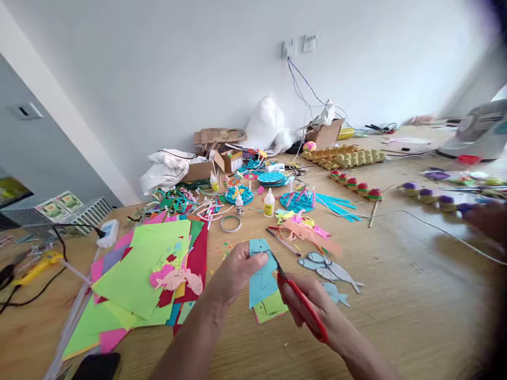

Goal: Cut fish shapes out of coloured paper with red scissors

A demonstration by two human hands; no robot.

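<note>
My left hand pinches a piece of blue paper with a fish outline drawn on it, thumb on top. Red-handled scissors are in my right hand, their dark blades at the upper right edge of the blue paper. Beneath it lies a green paper piece with another drawn fish, partly covered. Just right of my hands, blue paper fish cutouts rest on the table, and a further blue fish lies beside my right hand.
Stacked coloured paper with pink fish cutouts covers the left side. Glue bottles, a tape roll and paper scraps lie ahead. Painted egg-carton strips and a white cord are at right; another person's blurred hand shows there.
</note>
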